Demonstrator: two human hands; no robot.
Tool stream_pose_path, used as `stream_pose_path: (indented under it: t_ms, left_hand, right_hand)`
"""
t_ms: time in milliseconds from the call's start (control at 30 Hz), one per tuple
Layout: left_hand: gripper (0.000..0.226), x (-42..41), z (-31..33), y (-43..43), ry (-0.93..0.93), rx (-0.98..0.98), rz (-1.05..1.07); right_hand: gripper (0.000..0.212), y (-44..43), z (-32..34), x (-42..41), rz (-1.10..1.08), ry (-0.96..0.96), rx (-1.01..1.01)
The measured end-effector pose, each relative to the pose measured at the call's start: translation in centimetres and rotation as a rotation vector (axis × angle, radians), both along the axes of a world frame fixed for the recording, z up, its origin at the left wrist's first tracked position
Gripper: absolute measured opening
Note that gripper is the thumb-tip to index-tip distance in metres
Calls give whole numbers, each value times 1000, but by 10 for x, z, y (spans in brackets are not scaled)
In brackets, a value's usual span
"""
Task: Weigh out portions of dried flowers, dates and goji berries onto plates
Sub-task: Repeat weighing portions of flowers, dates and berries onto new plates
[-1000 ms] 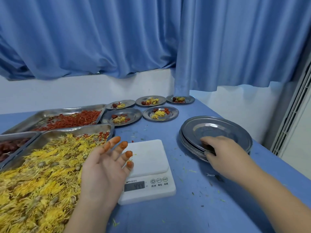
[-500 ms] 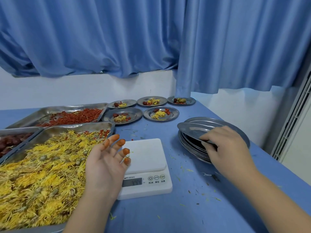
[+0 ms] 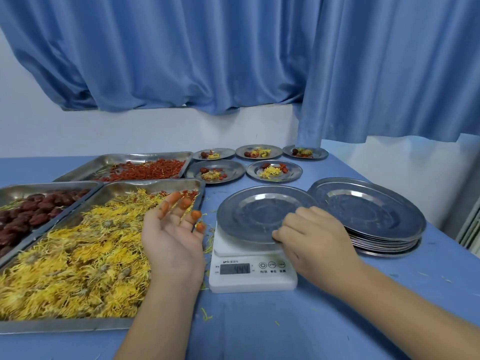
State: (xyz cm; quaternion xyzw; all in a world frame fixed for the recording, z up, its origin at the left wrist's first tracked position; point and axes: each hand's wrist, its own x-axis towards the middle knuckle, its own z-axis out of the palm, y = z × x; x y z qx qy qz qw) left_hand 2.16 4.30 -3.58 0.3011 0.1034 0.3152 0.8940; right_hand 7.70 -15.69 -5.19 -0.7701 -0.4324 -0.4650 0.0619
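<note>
Steel plate (image 3: 259,211) on scale (image 3: 252,276), R hand (image 3: 311,237) gripping rim.

Left grip (image 3: 172,235): forearm raised, palm turned up, fingers loosely spread, fingertips (image 3: 196,214) stained orange, holding nothing; right grip (image 3: 311,235): forearm extended from lower right, knuckles up, fingers curled, pinching near rim of plate (image 3: 249,211).

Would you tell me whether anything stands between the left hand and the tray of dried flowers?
Nothing visible does. The left hand hovers open above the dried flowers; the plate over the scale lies off to its right.
</note>
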Motion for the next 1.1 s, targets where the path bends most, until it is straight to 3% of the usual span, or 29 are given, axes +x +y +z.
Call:
stream_pose_path:
  t_ms: [333,467,600,767,933,1100]
  left_hand:
    - [25,3,-2,-4,4,112,-88]
    - [25,3,-2,-4,9,144,-80]
    - [25,2,-1,-2,22,148,-60]
    - [25,0,-2,-2,38,161,-50]
    - [25,1,-2,-1,46,165,-39]
    - [25,1,-4,0,54,172,-46]
  right_hand:
    - [27,5,-15,0,31,99,24]
    - [28,9,-15,-2,40,201,-6]
    - [11,8,-10,-6,121,297,-30]
    - [20,-14,3,-11,130,499,52]
    - [29,-31,10,-8,21,758,-105]
    - [33,-25,2,-10,-21,749,-216]
